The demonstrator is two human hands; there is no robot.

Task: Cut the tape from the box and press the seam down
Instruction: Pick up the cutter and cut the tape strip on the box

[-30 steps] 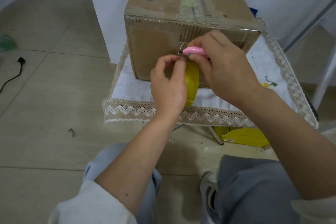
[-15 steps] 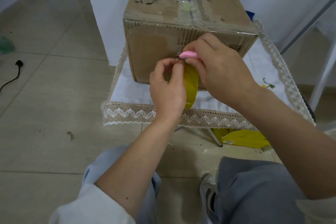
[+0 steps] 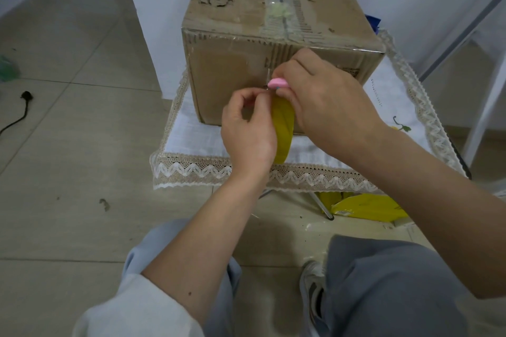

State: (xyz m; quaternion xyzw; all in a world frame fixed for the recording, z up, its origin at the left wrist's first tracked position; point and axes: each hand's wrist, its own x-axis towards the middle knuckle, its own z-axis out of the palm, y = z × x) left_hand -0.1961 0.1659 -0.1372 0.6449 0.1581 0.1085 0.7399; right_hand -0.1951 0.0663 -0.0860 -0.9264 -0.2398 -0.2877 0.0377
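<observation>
The cardboard box (image 3: 235, 74) stands on a lace-edged white cloth (image 3: 197, 139), its near face toward the person. In front of that face the right hand (image 3: 325, 101) is closed around a pink cutter (image 3: 278, 82) and the yellow tape roll (image 3: 283, 131) below it. Just left of the cutter, against the same face, the left hand (image 3: 246, 131) pinches thumb and forefinger together; what it pinches I cannot tell.
</observation>
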